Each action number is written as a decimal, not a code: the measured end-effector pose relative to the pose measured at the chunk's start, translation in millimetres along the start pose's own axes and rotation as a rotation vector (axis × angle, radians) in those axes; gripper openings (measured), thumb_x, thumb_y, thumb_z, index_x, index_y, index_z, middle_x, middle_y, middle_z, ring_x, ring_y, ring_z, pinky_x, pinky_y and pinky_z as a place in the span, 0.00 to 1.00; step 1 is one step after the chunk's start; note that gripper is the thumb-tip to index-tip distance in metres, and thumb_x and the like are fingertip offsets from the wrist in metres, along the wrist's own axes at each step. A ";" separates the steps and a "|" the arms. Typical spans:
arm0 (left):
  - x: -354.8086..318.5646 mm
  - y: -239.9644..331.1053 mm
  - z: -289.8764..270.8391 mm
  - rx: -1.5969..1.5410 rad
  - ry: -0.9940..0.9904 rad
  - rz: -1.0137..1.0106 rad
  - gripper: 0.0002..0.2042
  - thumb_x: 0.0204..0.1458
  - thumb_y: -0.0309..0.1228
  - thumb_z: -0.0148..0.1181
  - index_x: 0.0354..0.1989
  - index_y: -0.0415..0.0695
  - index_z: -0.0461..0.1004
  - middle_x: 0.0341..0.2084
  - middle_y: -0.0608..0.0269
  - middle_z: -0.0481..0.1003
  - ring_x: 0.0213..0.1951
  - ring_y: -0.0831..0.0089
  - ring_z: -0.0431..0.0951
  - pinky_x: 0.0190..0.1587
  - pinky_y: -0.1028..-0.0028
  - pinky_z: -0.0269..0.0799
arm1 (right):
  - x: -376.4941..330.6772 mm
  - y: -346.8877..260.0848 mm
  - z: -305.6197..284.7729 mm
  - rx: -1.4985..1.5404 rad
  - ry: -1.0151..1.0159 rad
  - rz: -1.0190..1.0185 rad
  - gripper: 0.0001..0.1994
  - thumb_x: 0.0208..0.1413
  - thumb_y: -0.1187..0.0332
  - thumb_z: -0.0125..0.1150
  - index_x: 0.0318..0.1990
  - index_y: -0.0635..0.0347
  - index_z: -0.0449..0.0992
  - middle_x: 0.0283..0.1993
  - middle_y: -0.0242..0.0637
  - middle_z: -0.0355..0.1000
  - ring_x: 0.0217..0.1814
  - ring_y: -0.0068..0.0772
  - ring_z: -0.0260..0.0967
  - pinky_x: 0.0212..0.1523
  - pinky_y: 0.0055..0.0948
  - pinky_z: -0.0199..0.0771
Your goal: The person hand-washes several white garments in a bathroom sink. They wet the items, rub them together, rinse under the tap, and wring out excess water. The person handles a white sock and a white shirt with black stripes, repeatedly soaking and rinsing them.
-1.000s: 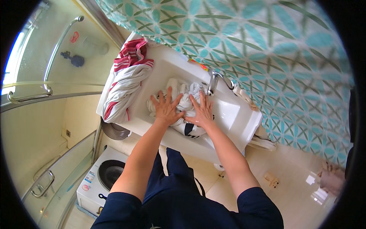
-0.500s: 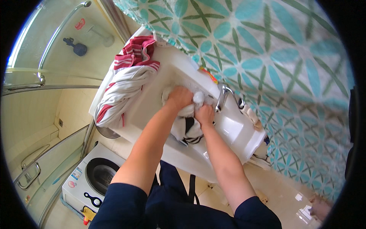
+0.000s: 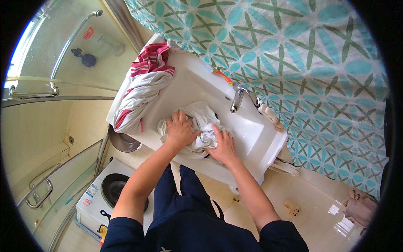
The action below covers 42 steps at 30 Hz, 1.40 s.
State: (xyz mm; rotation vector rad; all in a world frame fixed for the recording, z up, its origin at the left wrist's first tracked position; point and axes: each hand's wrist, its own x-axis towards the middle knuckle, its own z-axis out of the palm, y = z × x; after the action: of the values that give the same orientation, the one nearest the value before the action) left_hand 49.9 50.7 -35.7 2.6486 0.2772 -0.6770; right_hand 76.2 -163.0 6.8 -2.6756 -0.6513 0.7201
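A bunched white garment (image 3: 200,112) lies in the white washbasin (image 3: 256,143), with small dark parts showing in its folds. My left hand (image 3: 181,129) rests on the left part of the cloth, palm down, fingers apart. Pressed against its near right side is my right hand (image 3: 223,145), fingers also spread. Neither hand is wrapped around the cloth. The chrome faucet (image 3: 237,98) stands beyond my right hand at the basin's far edge. A twisted white and red garment (image 3: 145,86) lies over the basin's left rim.
A patterned teal and green curtain (image 3: 294,54) hangs along the far side. At lower left stands a white front-loading washing machine (image 3: 96,201), with a round grey bowl (image 3: 124,140) between it and the washbasin. A glass shower enclosure (image 3: 37,126) borders the left.
Both hands have drawn nearer to me from the far side of the basin, and their fingers have spread. The garment has shifted nearer too, now showing more white and less of its black stripes.
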 end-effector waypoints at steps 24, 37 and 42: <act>138.7 9.3 -3.5 -1.207 0.051 0.074 0.31 0.57 0.50 0.57 0.60 0.36 0.75 0.58 0.44 0.75 0.60 0.52 0.75 0.64 0.63 0.68 | 105.0 72.7 12.3 1.081 0.094 0.322 0.28 0.49 0.62 0.70 0.56 0.71 0.77 0.54 0.43 0.79 0.48 0.31 0.76 0.48 0.35 0.75; 6.6 -11.1 -28.2 0.041 -0.020 0.239 0.31 0.48 0.53 0.71 0.55 0.45 0.80 0.56 0.52 0.70 0.63 0.51 0.64 0.62 0.45 0.61 | -13.3 3.7 14.7 0.666 -0.084 0.077 0.53 0.35 0.54 0.83 0.72 0.50 0.62 0.65 0.50 0.66 0.75 0.51 0.56 0.70 0.59 0.59; 46.0 -4.7 33.8 0.077 0.317 0.374 0.38 0.48 0.54 0.69 0.71 0.74 0.64 0.75 0.56 0.53 0.73 0.45 0.54 0.67 0.29 0.49 | 32.2 29.7 33.6 -0.014 0.093 0.030 0.56 0.39 0.45 0.80 0.77 0.45 0.55 0.78 0.54 0.48 0.78 0.63 0.50 0.71 0.60 0.54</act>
State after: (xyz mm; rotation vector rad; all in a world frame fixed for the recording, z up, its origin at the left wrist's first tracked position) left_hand 74.2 45.1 -87.3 2.7651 -0.1626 -0.1506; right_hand 93.5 -167.1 -45.5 -2.7184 -0.5961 0.5962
